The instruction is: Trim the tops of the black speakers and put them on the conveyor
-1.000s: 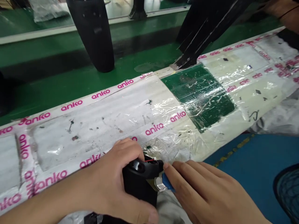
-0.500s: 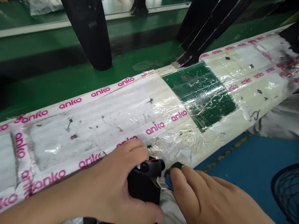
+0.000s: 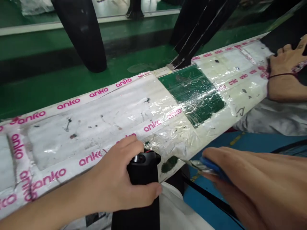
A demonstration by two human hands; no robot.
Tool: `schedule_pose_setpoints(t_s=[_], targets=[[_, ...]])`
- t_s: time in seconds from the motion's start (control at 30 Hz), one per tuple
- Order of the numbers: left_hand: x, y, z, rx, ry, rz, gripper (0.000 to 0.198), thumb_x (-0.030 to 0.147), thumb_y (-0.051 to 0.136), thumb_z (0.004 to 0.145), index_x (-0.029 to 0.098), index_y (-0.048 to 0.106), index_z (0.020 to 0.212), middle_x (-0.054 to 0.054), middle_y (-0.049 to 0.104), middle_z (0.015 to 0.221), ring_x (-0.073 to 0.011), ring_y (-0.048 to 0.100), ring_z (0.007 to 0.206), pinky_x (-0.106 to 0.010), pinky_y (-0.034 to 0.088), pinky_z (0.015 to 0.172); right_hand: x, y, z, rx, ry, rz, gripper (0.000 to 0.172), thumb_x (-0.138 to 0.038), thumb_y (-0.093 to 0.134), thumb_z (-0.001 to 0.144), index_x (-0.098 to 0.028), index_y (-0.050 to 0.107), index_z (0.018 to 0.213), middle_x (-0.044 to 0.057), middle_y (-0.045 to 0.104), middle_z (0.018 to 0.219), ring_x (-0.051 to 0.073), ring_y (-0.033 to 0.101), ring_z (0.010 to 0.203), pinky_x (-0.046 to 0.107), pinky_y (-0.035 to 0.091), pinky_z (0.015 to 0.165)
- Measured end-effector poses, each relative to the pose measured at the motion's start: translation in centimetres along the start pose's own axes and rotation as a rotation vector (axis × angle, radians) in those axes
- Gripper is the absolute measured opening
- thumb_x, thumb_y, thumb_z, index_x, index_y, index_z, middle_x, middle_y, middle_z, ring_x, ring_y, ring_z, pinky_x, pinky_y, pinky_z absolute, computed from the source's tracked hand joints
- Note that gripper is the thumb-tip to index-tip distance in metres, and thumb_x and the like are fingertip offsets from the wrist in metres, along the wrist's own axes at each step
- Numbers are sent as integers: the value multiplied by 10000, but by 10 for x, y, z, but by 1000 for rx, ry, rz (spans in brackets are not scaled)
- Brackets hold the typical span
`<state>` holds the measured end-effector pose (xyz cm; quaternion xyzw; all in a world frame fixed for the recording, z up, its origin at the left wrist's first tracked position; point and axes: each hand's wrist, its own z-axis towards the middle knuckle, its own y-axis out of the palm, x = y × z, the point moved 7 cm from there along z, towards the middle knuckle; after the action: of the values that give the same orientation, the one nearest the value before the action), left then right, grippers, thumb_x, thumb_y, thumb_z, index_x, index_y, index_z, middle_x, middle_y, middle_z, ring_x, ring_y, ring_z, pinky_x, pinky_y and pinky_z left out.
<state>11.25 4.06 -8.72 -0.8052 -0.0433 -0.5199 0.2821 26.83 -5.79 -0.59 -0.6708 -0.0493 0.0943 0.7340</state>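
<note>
My left hand [image 3: 124, 182] is wrapped round a long black piece [image 3: 144, 191] with a smooth dark surface. Its upper end, with a shiny round part and a bit of red, rests close to the table's near edge. Out to the right, my right hand [image 3: 254, 182] grips a blue-handled cutter [image 3: 213, 166]. The cutter's metal blade [image 3: 194, 164] points left toward the black piece, with a gap between them. Most of the handle is hidden by my fingers.
A long table [image 3: 115, 105] covered in white sheet, clear film and pink "anko" tape crosses the view, with a green bare patch [image 3: 194, 94]. Beyond are a green conveyor belt [image 3: 136, 48] and black pieces [image 3: 82, 35]. Another person's hand [image 3: 287, 70] rests at the right.
My right hand has drawn the cutter away to the right from the black piece, so its blade now shows. The other person's hand has come into view at the right.
</note>
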Motion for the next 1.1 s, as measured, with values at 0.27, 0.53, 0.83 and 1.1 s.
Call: schedule_pose_setpoints(t_s=[0.27,0.53,0.83,1.1], targets=[[11,1,1,79,22,-11,314,307,764,688,218,464,717,13,481,807,-190,472,719,-331,377,654,-36,38,9,-57,-138,33,404,-44,449,643,-251,452,990,-35,576,684,171,517,471,341,314,467],[8,0,4,80,8,-36,341,293,759,661,219,427,692,13,476,798,-194,475,724,-338,363,674,-33,43,10,-100,-132,46,480,-53,463,634,-232,474,1080,-39,604,705,167,563,491,343,312,477],[7,3,2,66,1,-27,357,274,756,646,222,405,688,-6,481,836,-221,503,769,-352,364,681,-37,45,12,-80,-83,-19,470,-51,482,604,-249,451,1029,-38,602,669,166,556,438,332,282,443],[10,5,5,56,-32,48,330,276,725,685,224,399,689,2,467,824,-216,504,758,-329,355,636,-33,41,30,-237,-86,5,436,-55,614,526,-273,464,873,-70,560,552,175,485,344,318,102,451]])
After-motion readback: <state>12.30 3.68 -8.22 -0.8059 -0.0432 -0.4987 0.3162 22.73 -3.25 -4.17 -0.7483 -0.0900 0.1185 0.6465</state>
